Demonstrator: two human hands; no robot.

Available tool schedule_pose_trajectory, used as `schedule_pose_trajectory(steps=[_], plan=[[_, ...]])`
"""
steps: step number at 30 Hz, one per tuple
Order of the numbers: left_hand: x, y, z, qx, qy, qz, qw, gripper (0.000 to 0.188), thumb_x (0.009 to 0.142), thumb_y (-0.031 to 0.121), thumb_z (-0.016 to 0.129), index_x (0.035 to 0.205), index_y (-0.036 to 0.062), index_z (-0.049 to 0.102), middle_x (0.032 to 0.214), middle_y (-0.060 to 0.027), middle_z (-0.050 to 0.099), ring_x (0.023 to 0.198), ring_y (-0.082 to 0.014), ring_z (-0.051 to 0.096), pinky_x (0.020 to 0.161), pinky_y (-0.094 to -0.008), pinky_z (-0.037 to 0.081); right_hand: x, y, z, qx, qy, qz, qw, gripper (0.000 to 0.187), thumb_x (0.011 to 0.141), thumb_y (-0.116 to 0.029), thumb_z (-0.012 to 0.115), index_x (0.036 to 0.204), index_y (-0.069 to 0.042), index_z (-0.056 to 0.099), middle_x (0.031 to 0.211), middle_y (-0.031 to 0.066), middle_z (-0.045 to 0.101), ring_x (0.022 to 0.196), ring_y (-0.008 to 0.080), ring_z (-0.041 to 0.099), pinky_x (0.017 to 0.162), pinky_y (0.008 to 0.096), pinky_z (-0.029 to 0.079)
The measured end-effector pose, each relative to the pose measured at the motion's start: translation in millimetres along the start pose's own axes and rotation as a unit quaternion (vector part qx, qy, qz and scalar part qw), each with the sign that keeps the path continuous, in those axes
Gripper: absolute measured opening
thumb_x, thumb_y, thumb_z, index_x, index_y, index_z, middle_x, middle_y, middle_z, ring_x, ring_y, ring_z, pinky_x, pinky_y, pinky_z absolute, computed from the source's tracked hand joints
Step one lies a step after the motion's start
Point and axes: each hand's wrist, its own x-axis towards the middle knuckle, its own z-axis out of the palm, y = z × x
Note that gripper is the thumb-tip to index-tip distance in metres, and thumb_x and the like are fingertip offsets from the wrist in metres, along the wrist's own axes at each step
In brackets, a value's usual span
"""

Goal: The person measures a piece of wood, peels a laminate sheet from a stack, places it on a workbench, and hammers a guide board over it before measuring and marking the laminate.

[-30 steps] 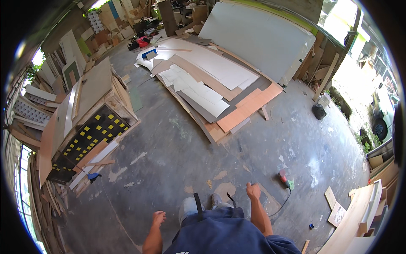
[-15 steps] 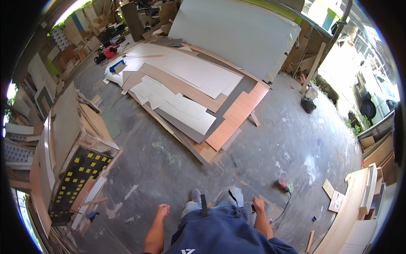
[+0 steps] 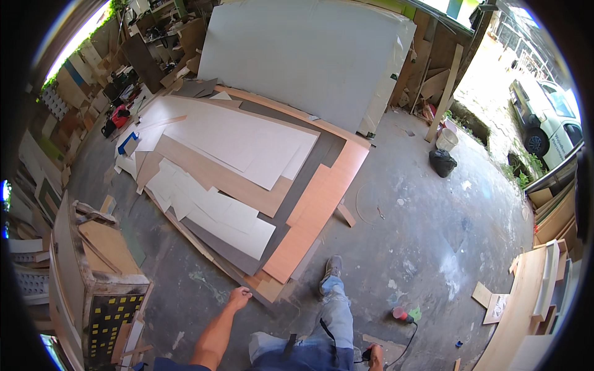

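Note:
My left hand is closed, its fingers curled together beside the near corner of a low stack of boards; what they hold, if anything, I cannot make out. Low by my right leg, my right hand is curled around a small dark thing, partly cut off by the lower edge. On the stack lie white sheets, pale cut sheets, dark grey boards and an orange-brown wood-grain strip. A red and black corded power tool rests on the floor ahead of my right hand.
A large pale grey panel stands behind the stack. To the left is a worn wooden cabinet with yellow squares. A white bucket and black bag stand right. Long planks line the right side; a vehicle is outside.
I have stepped forward, so the board stack sits closer and further left in view. My left hand has reached forward toward its near corner. My right hand is lower in the picture.

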Motion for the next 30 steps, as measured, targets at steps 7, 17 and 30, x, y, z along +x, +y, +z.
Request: schedule_pose_trajectory(steps=[7,17,30], plan=[[78,179,34,0.145,-0.055,0.062,0.986,0.042,0.082,0.027,0.065,0.119,0.0058,0.063,0.103,-0.0167,0.069,0.097,-0.0301,0.066,0.085,-0.038,0.052,-5,-220,116,0.01,-0.202,-0.191,0.961,0.014,0.064,-0.01,0.053,0.074,-0.001,0.057,0.068,0.0094,0.058,0.058,0.0208,0.056,0.055,0.0302,0.046],[262,273,95,0.468,-0.182,0.181,0.846,0.031,0.083,0.02,0.058,0.107,0.0006,0.064,0.113,-0.0196,0.061,0.111,-0.0353,0.058,0.096,-0.0489,0.046,94,-289,283,0.109,-0.256,-0.008,0.961,0.011,0.073,-0.012,0.057,0.076,-0.001,0.058,0.067,0.0098,0.057,0.058,0.0213,0.058,0.053,0.033,0.05],[439,188,135,0.647,-0.208,0.351,0.644,0.048,0.079,0.017,0.066,0.123,-0.0014,0.059,0.138,-0.017,0.049,0.136,-0.0294,0.038,0.099,-0.0469,0.042,179,-268,433,-0.112,-0.193,-0.052,0.973,0.012,0.076,-0.011,0.06,0.08,0.0,0.064,0.068,0.0049,0.061,0.063,0.0132,0.056,0.059,0.0279,0.043]])
